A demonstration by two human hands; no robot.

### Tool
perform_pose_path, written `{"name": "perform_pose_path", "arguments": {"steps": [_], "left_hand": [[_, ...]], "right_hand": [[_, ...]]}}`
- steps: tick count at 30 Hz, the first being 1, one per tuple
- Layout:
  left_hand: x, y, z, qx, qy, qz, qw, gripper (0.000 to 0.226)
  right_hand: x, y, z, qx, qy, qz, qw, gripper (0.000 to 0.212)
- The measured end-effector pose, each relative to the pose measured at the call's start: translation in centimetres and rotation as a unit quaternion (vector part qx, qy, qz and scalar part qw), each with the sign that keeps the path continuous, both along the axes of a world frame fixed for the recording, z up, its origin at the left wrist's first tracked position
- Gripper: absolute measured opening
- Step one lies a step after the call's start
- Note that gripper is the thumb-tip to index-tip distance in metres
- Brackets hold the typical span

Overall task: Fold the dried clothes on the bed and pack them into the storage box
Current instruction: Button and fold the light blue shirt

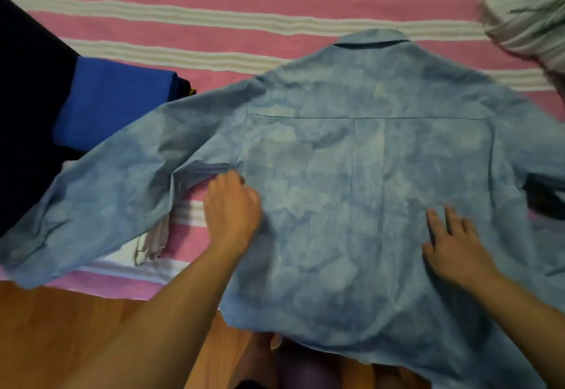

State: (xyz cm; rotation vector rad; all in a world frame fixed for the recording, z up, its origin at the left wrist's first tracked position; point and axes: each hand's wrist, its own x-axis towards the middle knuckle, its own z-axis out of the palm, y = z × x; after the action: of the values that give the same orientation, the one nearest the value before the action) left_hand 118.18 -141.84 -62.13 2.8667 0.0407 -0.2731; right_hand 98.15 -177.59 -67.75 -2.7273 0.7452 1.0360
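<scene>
A light blue mottled long-sleeved shirt (360, 174) lies back-up and spread out on the pink and white striped bed cover (232, 21), collar toward the far side, hem hanging over the near edge. Its left sleeve stretches out to the lower left. My left hand (232, 208) rests at the left armpit seam with its fingers curled into the fabric there. My right hand (455, 242) lies flat on the lower right part of the shirt's back, fingers straight and spread. No storage box is in view.
A folded bright blue garment (113, 101) and a dark navy one (27, 98) lie at the left. A pale bundle of cloth (529, 6) sits at the top right. A small whitish striped cloth (153, 242) shows under the sleeve. Orange wooden floor (76, 333) runs below the bed edge.
</scene>
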Motion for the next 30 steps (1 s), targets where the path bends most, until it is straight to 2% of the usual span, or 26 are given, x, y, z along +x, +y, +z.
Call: {"name": "perform_pose_path", "arguments": {"steps": [1, 2, 3, 5, 6, 7, 9, 11, 12, 14, 16, 18, 19, 20, 21, 22, 23, 24, 26, 28, 30], "left_hand": [[0.1, -0.1, -0.7, 0.027, -0.026, -0.154, 0.987, 0.037], [1.0, 0.2, -1.3, 0.059, -0.022, -0.253, 0.965, 0.049], [2.2, 0.8, -1.6, 0.094, 0.045, -0.262, 0.959, 0.062], [3.5, 2.4, -2.2, 0.171, 0.229, -0.186, 0.94, 0.081], [3.9, 2.8, -2.4, 0.202, 0.289, -0.155, 0.923, 0.087], [3.9, 2.7, -2.3, 0.229, 0.31, -0.155, 0.91, 0.09], [3.7, 1.8, -1.6, 0.27, 0.267, -0.188, 0.906, 0.084], [3.3, 1.5, -1.4, 0.267, 0.162, -0.257, 0.915, 0.076], [3.1, 1.9, -1.9, 0.257, 0.142, -0.29, 0.911, 0.075], [3.3, 3.2, -2.9, 0.241, 0.216, -0.282, 0.903, 0.08], [3.7, 3.0, -3.2, 0.287, 0.269, -0.25, 0.885, 0.077], [3.4, 1.1, -2.1, 0.38, 0.218, -0.291, 0.851, 0.059], [2.9, -0.1, -1.4, 0.405, 0.19, -0.325, 0.833, 0.05], [2.4, -1.3, -0.8, 0.399, 0.165, -0.343, 0.834, 0.043], [1.9, -2.4, -0.6, 0.345, 0.136, -0.35, 0.86, 0.036], [1.3, -3.5, -0.3, 0.273, 0.124, -0.357, 0.884, 0.032], [0.6, -4.9, 0.0, 0.212, 0.121, -0.376, 0.894, 0.031], [-0.2, -6.6, 0.1, 0.157, 0.101, -0.391, 0.901, 0.031], [-2.0, -11.1, 0.1, 0.088, 0.148, -0.382, 0.908, 0.038], [-4.0, -15.9, -0.6, 0.027, 0.213, -0.373, 0.903, 0.056], [-5.9, -19.8, -2.1, 0.027, 0.246, -0.379, 0.892, 0.072]], "right_hand": [[0.2, 0.3, 0.0, -0.006, 0.004, -0.006, 1.0, 0.073], [0.5, 0.6, 0.1, -0.009, 0.012, -0.016, 1.0, 0.073], [0.9, 1.0, 0.4, -0.005, 0.027, -0.034, 0.999, 0.074], [2.0, 1.6, 0.0, 0.003, 0.056, -0.068, 0.996, 0.076], [2.7, 1.8, -0.3, 0.003, 0.068, -0.081, 0.994, 0.078], [3.4, 2.1, -0.7, 0.001, 0.076, -0.084, 0.994, 0.08], [4.6, 2.8, -1.0, -0.003, 0.085, -0.09, 0.992, 0.08], [5.3, 3.7, -0.5, -0.011, 0.083, -0.107, 0.991, 0.072], [5.2, 4.1, 0.0, -0.006, 0.079, -0.111, 0.991, 0.071], [4.6, 4.1, 1.4, 0.005, 0.073, -0.104, 0.992, 0.074], [3.1, 2.2, 2.7, 0.012, 0.106, -0.108, 0.988, 0.075], [1.2, -0.8, 4.7, 0.012, 0.124, -0.148, 0.981, 0.068], [0.3, -2.2, 6.2, 0.007, 0.082, -0.154, 0.985, 0.061], [-0.7, -3.7, 7.6, -0.015, 0.001, -0.157, 0.987, 0.053], [-1.8, -5.2, 9.2, -0.049, -0.084, -0.175, 0.98, 0.042], [-2.8, -6.9, 10.7, -0.091, -0.156, -0.21, 0.961, 0.033], [-3.8, -8.9, 11.8, -0.129, -0.204, -0.253, 0.937, 0.03], [-5.0, -11.2, 12.4, -0.15, -0.226, -0.298, 0.915, 0.036], [-6.6, -15.3, 12.4, -0.145, -0.196, -0.415, 0.877, 0.062], [-7.5, -18.2, 10.3, -0.091, -0.165, -0.518, 0.834, 0.085], [-8.8, -19.5, 6.4, -0.005, -0.182, -0.532, 0.827, 0.095]]}}
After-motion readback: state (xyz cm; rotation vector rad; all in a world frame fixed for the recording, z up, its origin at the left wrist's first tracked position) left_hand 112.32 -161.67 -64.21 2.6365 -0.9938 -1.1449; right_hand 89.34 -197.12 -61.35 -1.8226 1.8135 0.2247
